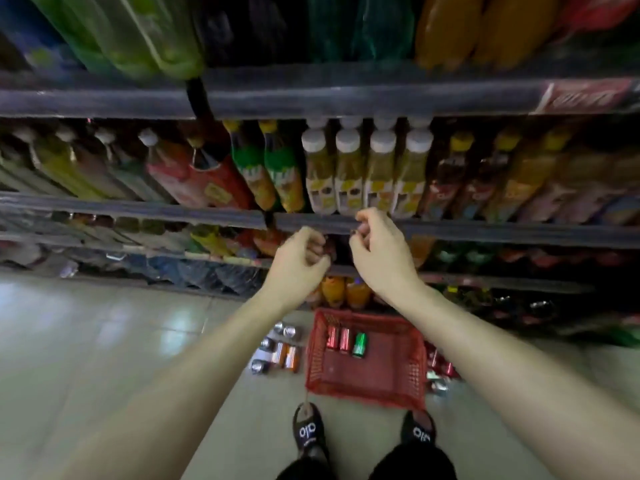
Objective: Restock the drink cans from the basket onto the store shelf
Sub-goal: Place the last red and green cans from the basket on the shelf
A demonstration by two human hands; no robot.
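- Nearest to us, well below our fingers, the red basket (pixel 367 362) sits on the tiled floor (pixel 104 341) just ahead of our black slippers (pixel 306 427).
- Three cans lie on their sides at its far-left corner: two red cans (pixel 338 337) side by side and a green can (pixel 360 344) touching them. The rest of the basket floor shows bare mesh.
- More cans (pixel 282 351) stand or lie on the floor left of the basket, and a few red ones (pixel 441 367) to its right; blur hides how many.
- We judge the cans light if empty and moderately heavy if full, stiff along the wall yet easy to dent, smooth and a little slippery. Lying down they can roll, so we would wrap thumb and fingers around the middle of the wall, not the rims.
- Higher up, our left hand (pixel 299 261) and right hand (pixel 379 251) hover close together at the shelf edge (pixel 485 232). Both sets of fingers are curled inward; something dark shows between them, but we cannot tell whether either hand is pinching it.
- Just beyond the fingers, yellow bottles with white caps (pixel 367 174) stand in a row, with green and orange bottles (pixel 266 171) to their left.
- Farthest, above everything, large bottles (pixel 138 32) fill the top shelf.
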